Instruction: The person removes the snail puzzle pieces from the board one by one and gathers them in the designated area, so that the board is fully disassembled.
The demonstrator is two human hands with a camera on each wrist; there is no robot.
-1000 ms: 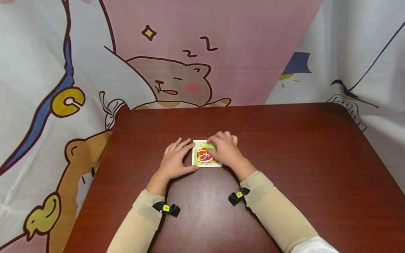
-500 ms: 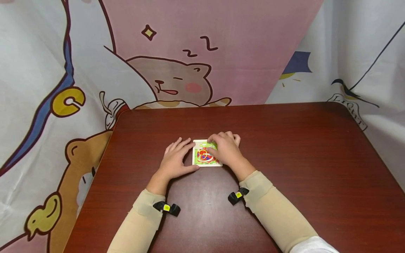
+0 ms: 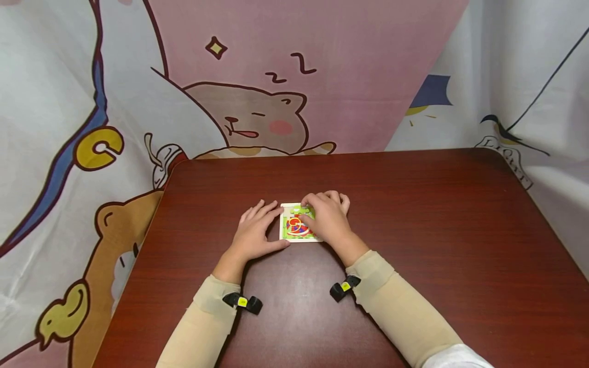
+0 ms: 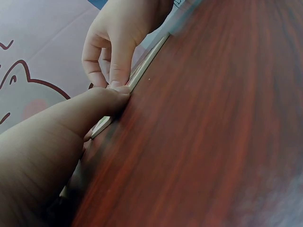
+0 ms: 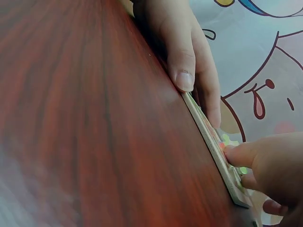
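Observation:
A small square jigsaw puzzle in a pale wooden frame [image 3: 301, 241] lies flat on the table, its picture showing a red spiral on green. My left hand [image 3: 250, 235] rests at its left side with fingers spread and straight. The left thumb [image 5: 183, 78] touches the near edge, and the index fingertip is at the far left corner. Over the right part of the puzzle, my right hand [image 3: 329, 217] pinches a green puzzle piece [image 5: 230, 140] between thumb and fingers. Pale bare backing shows at the puzzle's upper left. The right hand hides the puzzle's right side.
The dark red wooden table [image 3: 437, 230] extends around the puzzle on all sides. Behind it hangs a cloth [image 3: 349, 76] printed with cartoon animals. Each wrist wears a black strap mount, the left one [image 3: 242, 302] and the right one [image 3: 345, 287].
The right hand has shifted slightly, and the green piece under its fingers has moved within the upper part of the puzzle. The left hand and the frame stay in place.

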